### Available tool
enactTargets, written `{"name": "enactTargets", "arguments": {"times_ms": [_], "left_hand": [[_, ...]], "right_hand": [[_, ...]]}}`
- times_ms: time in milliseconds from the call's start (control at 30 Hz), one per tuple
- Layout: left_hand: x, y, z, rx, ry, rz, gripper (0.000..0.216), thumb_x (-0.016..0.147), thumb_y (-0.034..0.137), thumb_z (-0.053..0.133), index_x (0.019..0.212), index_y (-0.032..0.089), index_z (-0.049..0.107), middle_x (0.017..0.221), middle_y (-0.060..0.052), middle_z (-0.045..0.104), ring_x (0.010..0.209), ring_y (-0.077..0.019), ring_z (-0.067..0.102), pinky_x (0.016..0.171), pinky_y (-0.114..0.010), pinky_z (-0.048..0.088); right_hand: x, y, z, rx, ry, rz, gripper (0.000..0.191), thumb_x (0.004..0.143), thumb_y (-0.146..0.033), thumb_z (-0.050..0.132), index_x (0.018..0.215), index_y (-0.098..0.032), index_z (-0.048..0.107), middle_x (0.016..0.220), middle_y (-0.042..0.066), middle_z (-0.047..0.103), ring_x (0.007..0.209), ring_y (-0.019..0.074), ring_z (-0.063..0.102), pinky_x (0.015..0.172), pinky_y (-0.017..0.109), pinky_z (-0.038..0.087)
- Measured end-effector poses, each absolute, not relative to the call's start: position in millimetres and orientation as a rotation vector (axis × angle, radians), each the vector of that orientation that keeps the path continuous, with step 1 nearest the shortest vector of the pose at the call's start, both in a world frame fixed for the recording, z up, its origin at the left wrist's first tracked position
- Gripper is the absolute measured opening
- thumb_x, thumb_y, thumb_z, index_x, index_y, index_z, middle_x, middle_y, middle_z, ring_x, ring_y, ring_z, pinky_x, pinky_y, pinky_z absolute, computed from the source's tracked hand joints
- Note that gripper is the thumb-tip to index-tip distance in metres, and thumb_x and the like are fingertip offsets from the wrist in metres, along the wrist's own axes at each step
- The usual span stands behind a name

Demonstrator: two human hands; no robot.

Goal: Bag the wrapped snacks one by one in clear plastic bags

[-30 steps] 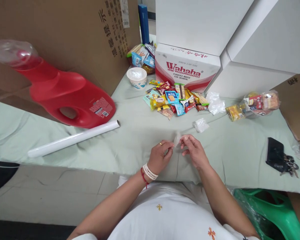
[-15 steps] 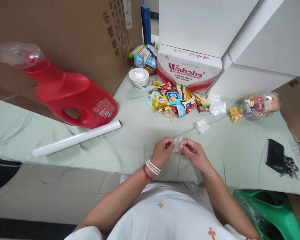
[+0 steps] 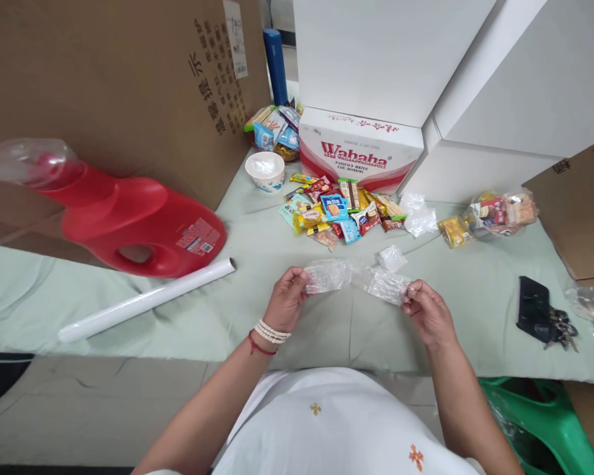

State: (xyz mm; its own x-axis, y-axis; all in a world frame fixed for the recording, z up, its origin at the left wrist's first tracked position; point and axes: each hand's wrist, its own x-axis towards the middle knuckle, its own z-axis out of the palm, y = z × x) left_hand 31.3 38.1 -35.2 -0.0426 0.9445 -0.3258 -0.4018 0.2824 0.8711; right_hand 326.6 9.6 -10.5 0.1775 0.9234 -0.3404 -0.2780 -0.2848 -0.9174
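And here, a white tube [image 3: 148, 300] is laid aslant near the worktop [image 3: 202, 310]'s front edge; rightward, near that edge too, clear plastic film [image 3: 329, 274] is pinched at opposite ends by left hand [image 3: 283, 307] and right hand [image 3: 430, 313], seemingly so it's held spread.

The left forearm [image 3: 212, 401] is being held slanting forward and inward; the right forearm [image 3: 465, 396] is being held forward at a steeper inward slant. The left grip [image 3: 284, 305] is being pinched, thumb against fingers. The right grip [image 3: 431, 315] is being pinched likewise. Both are being held well apart, their fingertips being turned inward.
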Motion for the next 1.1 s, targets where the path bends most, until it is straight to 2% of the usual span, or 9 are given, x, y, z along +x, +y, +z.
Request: {"name": "enactTargets", "arguments": {"times_ms": [200, 367, 467, 533, 600, 767, 900, 1000, 1100], "left_hand": [[-15, 55, -38, 0.994, 1.335, 1.183, 0.034, 0.078, 0.051, 0.076, 0.084, 0.018, 0.069, 0.075, 0.001, 0.064, 0.071, -0.0130, 0.057, 0.071, -0.026, 0.048], [-21, 64, -41, 1.273, 1.811, 1.228, 0.037, 0.074, 0.046, 0.075, 0.099, 0.018, 0.068, 0.107, -0.007, 0.064, 0.090, -0.0182, 0.060, 0.075, -0.028, 0.050], [5, 47, -33, 1.310, 1.936, 1.263, 0.030, 0.079, 0.045, 0.071, 0.091, 0.019, 0.064, 0.089, -0.001, 0.059, 0.074, -0.0142, 0.053, 0.067, -0.027, 0.045], [33, 30, -24, 1.324, 1.636, 1.027, 0.036, 0.091, 0.052, 0.056, 0.077, 0.019, 0.061, 0.069, 0.002, 0.052, 0.063, -0.0130, 0.047, 0.061, -0.026, 0.041], [62, 17, -17, 1.256, 1.318, 0.787, 0.047, 0.094, 0.059, 0.047, 0.073, 0.019, 0.059, 0.064, 0.002, 0.051, 0.060, -0.0132, 0.046, 0.058, -0.027, 0.039], [105, 16, -17, 1.208, 1.253, 0.765, 0.036, 0.078, 0.052, 0.072, 0.077, 0.018, 0.060, 0.072, 0.001, 0.058, 0.067, -0.0131, 0.050, 0.065, -0.027, 0.041], [91, 13, -32, 0.890, 1.214, 0.810, 0.038, 0.077, 0.054, 0.071, 0.074, 0.019, 0.058, 0.059, 0.006, 0.048, 0.054, -0.0093, 0.041, 0.053, -0.023, 0.033], [72, 2, -42, 0.754, 1.221, 0.785, 0.043, 0.074, 0.058, 0.075, 0.074, 0.017, 0.060, 0.058, 0.006, 0.049, 0.050, -0.0080, 0.039, 0.047, -0.021, 0.027], [59, -10, -46, 0.753, 1.236, 0.786, 0.046, 0.074, 0.060, 0.076, 0.074, 0.017, 0.062, 0.058, 0.005, 0.050, 0.052, -0.0082, 0.040, 0.048, -0.021, 0.027]], "right_hand": [[364, 10, -13, -1.406, -0.946, 1.218, 0.019, 0.076, -0.032, 0.078, 0.068, -0.021, 0.066, 0.082, 0.003, 0.063, 0.065, 0.0133, 0.051, 0.052, 0.024, 0.042], [351, 4, -22, -1.412, -1.175, 1.236, 0.018, 0.086, -0.037, 0.071, 0.077, -0.021, 0.067, 0.094, 0.004, 0.064, 0.068, 0.0139, 0.054, 0.057, 0.026, 0.047], [327, -1, -25, -1.383, -1.309, 1.169, 0.018, 0.091, -0.036, 0.067, 0.079, -0.022, 0.066, 0.094, 0.005, 0.064, 0.076, 0.0159, 0.058, 0.064, 0.026, 0.048], [312, -7, -25, -1.349, -1.406, 1.107, 0.019, 0.094, -0.032, 0.063, 0.078, -0.022, 0.063, 0.092, 0.005, 0.064, 0.084, 0.0176, 0.060, 0.069, 0.026, 0.048], [301, -13, -23, -1.325, -1.497, 1.072, 0.018, 0.096, -0.029, 0.060, 0.079, -0.022, 0.062, 0.093, 0.006, 0.064, 0.088, 0.0181, 0.061, 0.071, 0.027, 0.047], [288, -23, -18, -1.322, -1.568, 1.038, 0.013, 0.095, -0.028, 0.061, 0.084, -0.022, 0.065, 0.097, 0.006, 0.064, 0.089, 0.0188, 0.062, 0.074, 0.029, 0.047], [287, -29, -28, -1.491, -1.098, 1.151, 0.018, 0.089, -0.038, 0.066, 0.082, -0.022, 0.064, 0.092, 0.004, 0.065, 0.072, 0.0152, 0.059, 0.068, 0.028, 0.048], [289, -35, -38, -1.548, -0.841, 1.390, 0.029, 0.081, -0.048, 0.073, 0.078, -0.020, 0.062, 0.082, 0.003, 0.063, 0.061, 0.0129, 0.053, 0.058, 0.027, 0.046], [293, -38, -37, -1.591, -0.886, 1.592, 0.039, 0.081, -0.057, 0.072, 0.093, -0.021, 0.066, 0.087, 0.005, 0.066, 0.066, 0.0163, 0.056, 0.052, 0.026, 0.046]]}}
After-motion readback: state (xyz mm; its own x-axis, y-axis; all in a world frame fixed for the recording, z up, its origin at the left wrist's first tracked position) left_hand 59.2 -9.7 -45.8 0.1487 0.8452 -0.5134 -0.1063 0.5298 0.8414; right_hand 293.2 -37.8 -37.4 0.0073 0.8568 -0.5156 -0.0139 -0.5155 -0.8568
